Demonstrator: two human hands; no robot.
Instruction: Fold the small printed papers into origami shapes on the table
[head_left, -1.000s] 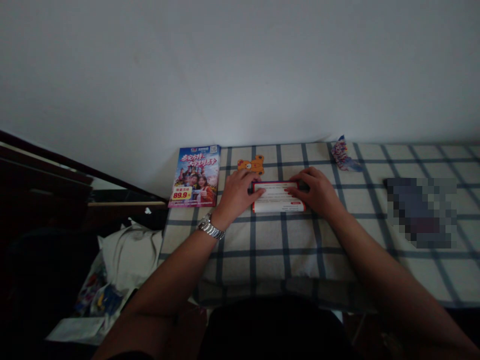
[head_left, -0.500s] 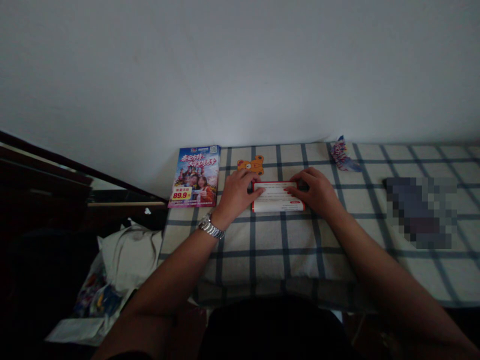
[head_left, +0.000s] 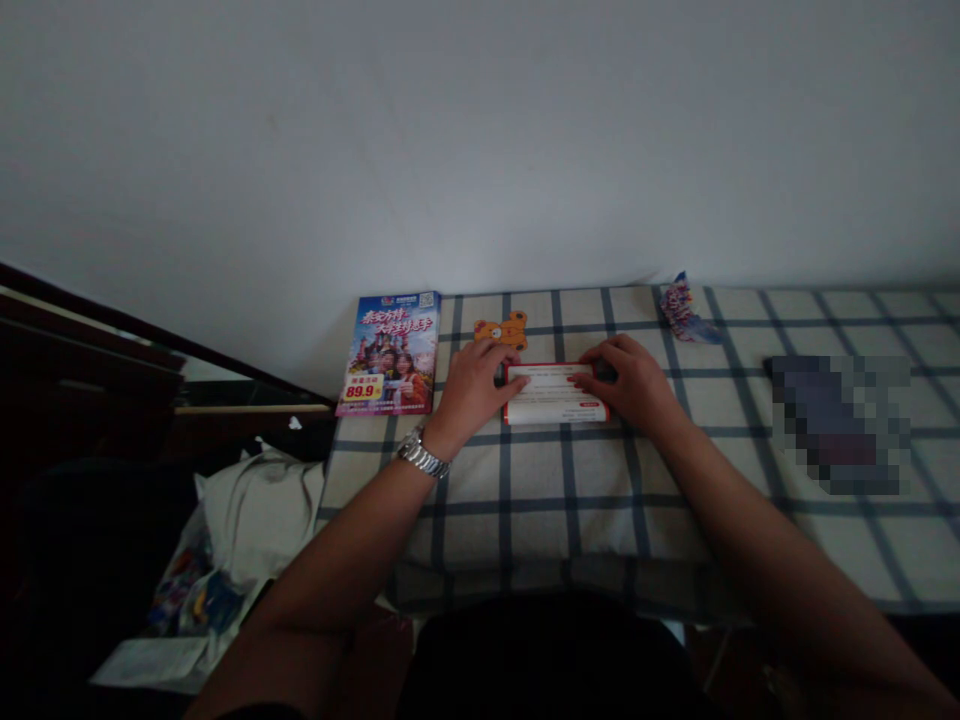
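Note:
A white printed paper with red edges [head_left: 556,397] lies on the checked cloth in front of me; it looks folded or rolled, but I cannot tell which. Its left end is between the thumb and fingers of my left hand [head_left: 478,385], which wears a metal watch [head_left: 423,452] at the wrist. At the other end, my right hand [head_left: 628,382] grips the paper, thumb on top and fingers bent along the far edge. Just beyond my left fingertips lies an orange bear-shaped cutout [head_left: 510,330].
A stack of colourful flyers [head_left: 390,350] lies at the table's left end. Crumpled printed wrapping [head_left: 682,310] rests near the wall, and a blurred-out dark object [head_left: 840,425] lies to the right. White bags [head_left: 262,510] stand below on the left. A checked cloth [head_left: 540,500] covers the table.

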